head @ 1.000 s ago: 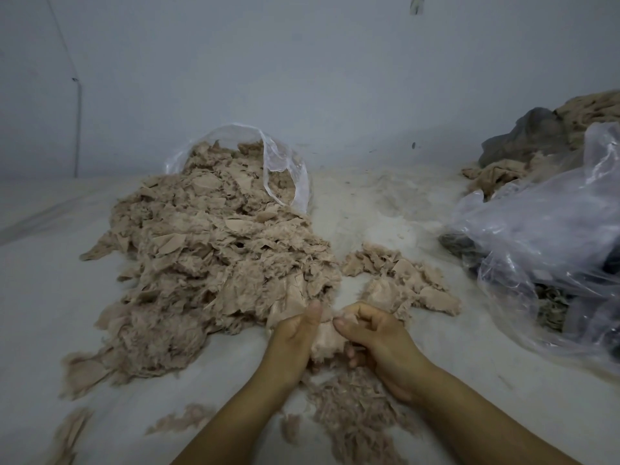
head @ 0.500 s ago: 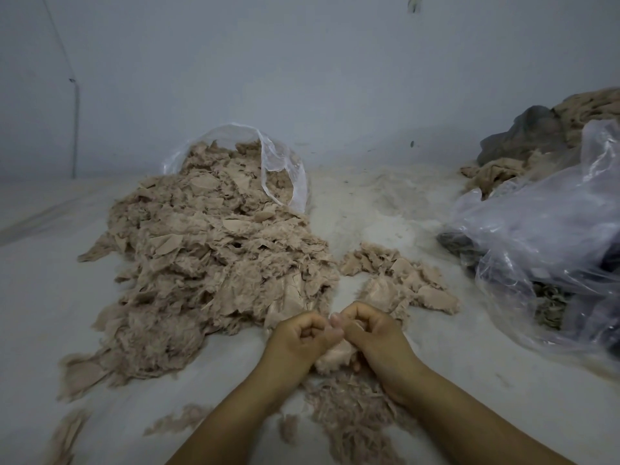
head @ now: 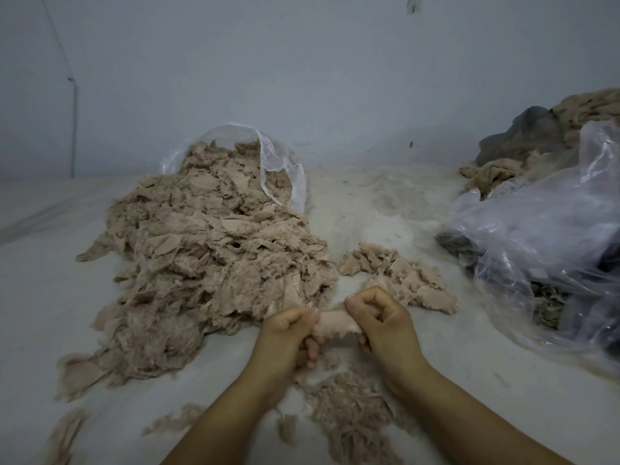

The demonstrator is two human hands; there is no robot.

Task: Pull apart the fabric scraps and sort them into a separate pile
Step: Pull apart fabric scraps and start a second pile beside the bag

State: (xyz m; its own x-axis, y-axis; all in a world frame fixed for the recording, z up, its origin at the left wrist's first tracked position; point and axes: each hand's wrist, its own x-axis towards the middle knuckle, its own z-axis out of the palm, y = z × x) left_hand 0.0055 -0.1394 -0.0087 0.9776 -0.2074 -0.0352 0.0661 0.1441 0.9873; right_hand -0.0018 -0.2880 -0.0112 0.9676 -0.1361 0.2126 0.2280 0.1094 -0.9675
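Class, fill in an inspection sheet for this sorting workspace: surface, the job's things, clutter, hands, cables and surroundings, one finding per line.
Surface: pale grey-white floor sheet, dusted with lint.
Job's things: large heap of beige fabric scraps spilling from a clear plastic bag; small pile of beige scraps to its right; stretched beige scrap held between both hands; shredded beige fibres below the hands.
Clutter: crumpled clear plastic bag with dark contents at right; grey and tan cloth bundle behind it.
Hands: left hand and right hand each grip one end of the scrap.
Cables: thin wire running down the wall at left.
Surroundings: plain pale wall.
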